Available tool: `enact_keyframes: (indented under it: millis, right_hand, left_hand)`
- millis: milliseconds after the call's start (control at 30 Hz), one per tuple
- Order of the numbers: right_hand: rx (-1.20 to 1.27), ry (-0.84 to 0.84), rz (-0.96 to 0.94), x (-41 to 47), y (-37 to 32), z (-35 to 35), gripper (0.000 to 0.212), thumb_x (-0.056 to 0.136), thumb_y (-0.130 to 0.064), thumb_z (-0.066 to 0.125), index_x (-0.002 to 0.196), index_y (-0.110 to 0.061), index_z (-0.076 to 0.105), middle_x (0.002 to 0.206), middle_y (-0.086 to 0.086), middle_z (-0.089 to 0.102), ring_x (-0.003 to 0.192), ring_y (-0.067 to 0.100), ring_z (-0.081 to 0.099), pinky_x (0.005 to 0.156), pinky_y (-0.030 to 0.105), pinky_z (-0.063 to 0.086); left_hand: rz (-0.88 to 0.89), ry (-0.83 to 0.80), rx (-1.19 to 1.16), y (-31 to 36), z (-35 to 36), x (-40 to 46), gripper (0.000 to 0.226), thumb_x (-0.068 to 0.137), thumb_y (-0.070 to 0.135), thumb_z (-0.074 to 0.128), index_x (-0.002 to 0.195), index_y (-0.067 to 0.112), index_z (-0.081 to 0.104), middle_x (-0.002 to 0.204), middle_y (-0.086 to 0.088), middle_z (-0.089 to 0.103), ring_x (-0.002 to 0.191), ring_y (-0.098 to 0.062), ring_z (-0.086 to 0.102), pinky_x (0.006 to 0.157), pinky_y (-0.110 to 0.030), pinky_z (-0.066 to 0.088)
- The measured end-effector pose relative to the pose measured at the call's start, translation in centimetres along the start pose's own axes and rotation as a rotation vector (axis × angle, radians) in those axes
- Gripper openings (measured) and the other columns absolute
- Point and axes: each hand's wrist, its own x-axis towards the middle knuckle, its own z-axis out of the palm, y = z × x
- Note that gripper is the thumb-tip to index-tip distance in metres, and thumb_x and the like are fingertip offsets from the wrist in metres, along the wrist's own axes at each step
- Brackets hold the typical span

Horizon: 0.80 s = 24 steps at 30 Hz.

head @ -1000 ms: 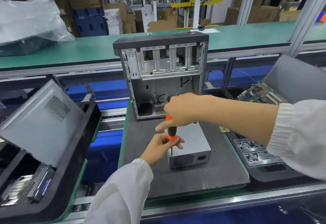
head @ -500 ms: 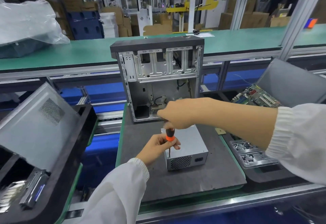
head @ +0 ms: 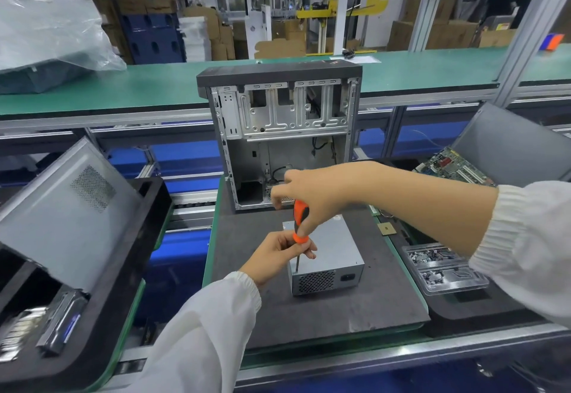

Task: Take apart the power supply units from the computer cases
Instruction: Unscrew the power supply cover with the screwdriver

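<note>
Orange-handled screwdriver (head: 300,222) on boxy steel power supply (head: 327,256)

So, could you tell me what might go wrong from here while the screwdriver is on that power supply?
The left hand pinches the shaft near the tip, so a slip of the screwdriver could jab its fingers. The power supply sits loose on the grey mat, unclamped, and pressure from the right hand might tip or slide it. A freed screw could roll off toward the conveyor.
</note>
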Motion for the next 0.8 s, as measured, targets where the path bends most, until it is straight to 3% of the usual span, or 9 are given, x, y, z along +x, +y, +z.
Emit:
enact_keyframes:
  millis: [67, 167, 233, 300, 400, 500, 600, 667, 800]
  right_hand:
    - [-0.087, 0.087, 0.117, 0.1, -0.6, 0.2, 0.058, 0.083, -0.066, 0.054, 0.114, -0.017, 0.051, 0.087, -0.001, 0.045, 0.067, 0.016, 0.051, 0.053, 0.029, 0.038]
    - [-0.155, 0.138, 0.168, 0.6, -1.0, 0.5, 0.048, 0.094, -0.057, 0.044, 0.086, -0.01, 0.049, 0.078, 0.003, 0.046, 0.057, 0.015, 0.043, 0.047, 0.027, 0.031]
    - [-0.103, 0.051, 0.075, 0.6, -0.8, 0.2, 0.017, 0.096, -0.031, 0.053, 0.1, -0.015, 0.05, 0.096, 0.007, 0.052, 0.064, 0.016, 0.048, 0.049, 0.026, 0.034]
    - [-0.031, -0.054, 0.001, 0.2, -0.5, -0.4, 0.032, 0.089, -0.016, 0.06, 0.118, -0.023, 0.048, 0.112, 0.005, 0.043, 0.072, 0.017, 0.049, 0.053, 0.026, 0.035]
    - [-0.035, -0.014, 0.036, 0.0, -0.6, -0.8, 0.052, 0.083, -0.047, 0.068, 0.124, -0.023, 0.045, 0.105, 0.003, 0.047, 0.078, 0.021, 0.057, 0.055, 0.027, 0.04]
    - [-0.074, 0.074, 0.153, 0.3, -1.1, 0.0, 0.056, 0.087, -0.064, 0.051, 0.096, -0.009, 0.052, 0.068, 0.004, 0.059, 0.051, 0.018, 0.06, 0.047, 0.024, 0.043]
    - [-0.136, 0.043, 0.08, 0.6, -1.1, 0.3, 0.022, 0.095, -0.034, 0.056, 0.101, -0.012, 0.053, 0.097, 0.007, 0.058, 0.062, 0.014, 0.05, 0.048, 0.024, 0.033]
    - [-0.062, -0.036, 0.03, 0.4, -0.9, -0.2, 0.034, 0.088, -0.02, 0.064, 0.118, -0.022, 0.049, 0.111, 0.005, 0.041, 0.07, 0.015, 0.046, 0.051, 0.025, 0.032]
    - [-0.075, 0.044, 0.093, 0.2, -1.0, -0.5, 0.061, 0.082, -0.061, 0.062, 0.123, -0.018, 0.048, 0.104, 0.005, 0.048, 0.071, 0.018, 0.052, 0.053, 0.026, 0.036]
  left_hand:
    - [0.001, -0.001, -0.001, 0.1, 0.1, 0.0, 0.019, 0.098, 0.014, 0.057, 0.088, 0.016, 0.073, 0.081, -0.002, 0.072, 0.09, -0.016, 0.068, 0.09, -0.022, 0.048]
    - [-0.012, 0.002, 0.011, 0.2, 0.0, 0.0, 0.018, 0.097, 0.016, 0.058, 0.087, 0.017, 0.073, 0.08, -0.002, 0.071, 0.09, -0.019, 0.068, 0.092, -0.024, 0.048]
    - [-0.013, 0.008, 0.01, 0.2, 0.0, -0.1, 0.019, 0.097, 0.016, 0.058, 0.086, 0.018, 0.073, 0.08, -0.003, 0.072, 0.09, -0.019, 0.069, 0.092, -0.025, 0.048]
    - [-0.011, 0.007, 0.012, 0.1, 0.0, -0.2, 0.018, 0.097, 0.016, 0.058, 0.087, 0.017, 0.073, 0.081, -0.003, 0.072, 0.091, -0.02, 0.068, 0.092, -0.027, 0.048]
    - [0.004, 0.011, -0.007, 0.2, 0.2, -0.2, 0.021, 0.097, 0.014, 0.057, 0.089, 0.024, 0.074, 0.082, -0.004, 0.072, 0.092, -0.02, 0.068, 0.093, -0.029, 0.048]
    - [-0.011, 0.011, -0.003, 0.2, 0.3, -0.2, 0.018, 0.097, 0.014, 0.057, 0.09, 0.018, 0.074, 0.081, -0.003, 0.072, 0.091, -0.019, 0.068, 0.092, -0.026, 0.047]
    - [-0.018, 0.006, 0.009, 0.3, 0.2, -0.2, 0.016, 0.097, 0.014, 0.057, 0.09, 0.011, 0.072, 0.08, -0.002, 0.072, 0.089, -0.018, 0.068, 0.091, -0.025, 0.048]
    - [-0.017, 0.004, 0.014, 0.3, 0.2, -0.2, 0.016, 0.097, 0.015, 0.058, 0.091, 0.011, 0.072, 0.08, -0.002, 0.072, 0.089, -0.018, 0.068, 0.092, -0.026, 0.048]
    - [-0.005, 0.003, -0.026, 0.4, 0.4, -0.3, 0.022, 0.097, 0.012, 0.057, 0.088, 0.024, 0.073, 0.081, -0.004, 0.071, 0.089, -0.019, 0.068, 0.094, -0.029, 0.048]
